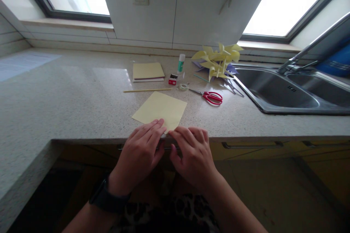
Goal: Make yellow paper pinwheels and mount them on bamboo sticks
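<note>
A pale yellow square of paper (161, 111) lies flat on the speckled countertop (82, 94), turned like a diamond with its near corner at the counter's front edge. My left hand (140, 154) rests its fingertips on that near corner. My right hand (193, 153) sits beside it at the counter edge, fingertips pointing toward the same corner. Neither hand grips anything; the fingers lie loosely together and flat.
Behind the paper lie a thin wooden stick (147, 90), a stack of yellow sheets (148, 71), a glue stick (181, 62), a small red box (172, 79), a tape roll (183, 87) and red scissors (210, 97). Yellow paper pinwheels (217, 60) stand by the steel sink (284, 94).
</note>
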Tool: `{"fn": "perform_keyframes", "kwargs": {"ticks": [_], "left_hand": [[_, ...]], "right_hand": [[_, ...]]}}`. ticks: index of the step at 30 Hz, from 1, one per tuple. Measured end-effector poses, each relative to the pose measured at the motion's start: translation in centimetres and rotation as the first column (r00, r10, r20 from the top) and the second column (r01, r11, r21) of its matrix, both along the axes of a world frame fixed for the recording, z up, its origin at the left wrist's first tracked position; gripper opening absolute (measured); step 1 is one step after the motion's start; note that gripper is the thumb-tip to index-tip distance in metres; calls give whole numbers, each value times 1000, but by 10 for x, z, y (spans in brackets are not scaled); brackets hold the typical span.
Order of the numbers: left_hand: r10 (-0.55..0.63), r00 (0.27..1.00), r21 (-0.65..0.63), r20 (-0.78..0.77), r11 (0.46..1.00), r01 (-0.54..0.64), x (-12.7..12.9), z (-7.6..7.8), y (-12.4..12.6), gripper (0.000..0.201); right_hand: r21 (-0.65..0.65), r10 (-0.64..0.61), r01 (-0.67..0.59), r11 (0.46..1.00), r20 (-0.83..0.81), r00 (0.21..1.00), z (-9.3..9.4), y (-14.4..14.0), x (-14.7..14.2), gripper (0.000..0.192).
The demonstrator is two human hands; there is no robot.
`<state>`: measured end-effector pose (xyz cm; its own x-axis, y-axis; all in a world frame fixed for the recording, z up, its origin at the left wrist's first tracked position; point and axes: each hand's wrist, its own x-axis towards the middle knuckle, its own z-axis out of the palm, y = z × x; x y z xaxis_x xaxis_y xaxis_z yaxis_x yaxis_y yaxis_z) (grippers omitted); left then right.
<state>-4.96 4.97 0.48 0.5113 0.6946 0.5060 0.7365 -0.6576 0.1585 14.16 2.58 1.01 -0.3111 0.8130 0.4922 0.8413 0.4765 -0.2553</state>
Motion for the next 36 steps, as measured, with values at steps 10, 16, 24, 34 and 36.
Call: {"fn": "perform_keyframes", "kwargs": {"ticks": [10, 16, 24, 34, 36], "left_hand": [[8, 1000, -1, 2, 1000, -8, 0, 1, -2, 35], [7, 1000, -7, -5, 1000, -7, 0, -1, 0, 36], [1, 1000, -7, 1, 1000, -1, 0, 0, 0, 39], [-6, 999, -17, 37, 1000, 7, -1, -1, 0, 43], [-10, 999, -22, 33, 1000, 10, -1, -2, 0, 42]], "right_hand": [[0, 0, 0, 1000, -12, 1000, -1, 0, -1, 26], [8, -12, 12, 1000, -1, 1000, -1, -1, -2, 28], [2, -24, 23, 1000, 8, 1000, 0, 0, -3, 32], [18, -57, 56, 998, 16, 998, -1, 4, -6, 38], [15, -60, 60, 998, 19, 998, -1, 5, -6, 39]]}}
